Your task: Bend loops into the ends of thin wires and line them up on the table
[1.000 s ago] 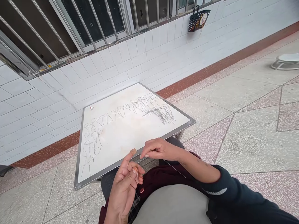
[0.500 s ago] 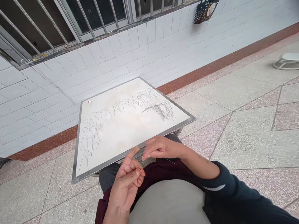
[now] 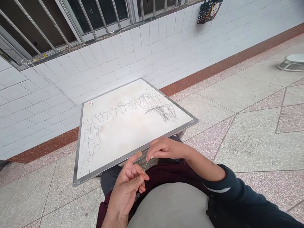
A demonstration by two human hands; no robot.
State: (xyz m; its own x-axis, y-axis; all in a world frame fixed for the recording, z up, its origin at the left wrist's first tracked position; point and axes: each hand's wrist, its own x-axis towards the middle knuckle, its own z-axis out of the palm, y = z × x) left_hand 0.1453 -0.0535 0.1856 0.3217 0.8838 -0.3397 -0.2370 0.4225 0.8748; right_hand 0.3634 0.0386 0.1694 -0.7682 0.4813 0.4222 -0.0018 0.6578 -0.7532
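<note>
A thin wire (image 3: 145,165) runs between my two hands, just beyond my lap and near the table's front edge. My left hand (image 3: 130,181) is palm up and pinches the lower end of the wire between thumb and finger; its index finger is stretched out, with a tan wrap (image 3: 138,154) round the tip. Above and to the right, my right hand (image 3: 163,148) pinches the upper end with its fingertips. A loose length of wire trails to the right below my right wrist. Many bent wire loops (image 3: 118,109) lie in a curved row on the white table (image 3: 123,129).
Straighter dark wires (image 3: 166,112) lie in a pile at the table's right. A small red and white object (image 3: 91,104) sits at its back left corner. Behind stands a tiled wall with a barred window and a hanging basket (image 3: 209,12). A stool (image 3: 294,60) is far right.
My hands have moved slightly apart, with more wire showing between them. My right hand has shifted a little up and right, and my left fingers have turned slightly.
</note>
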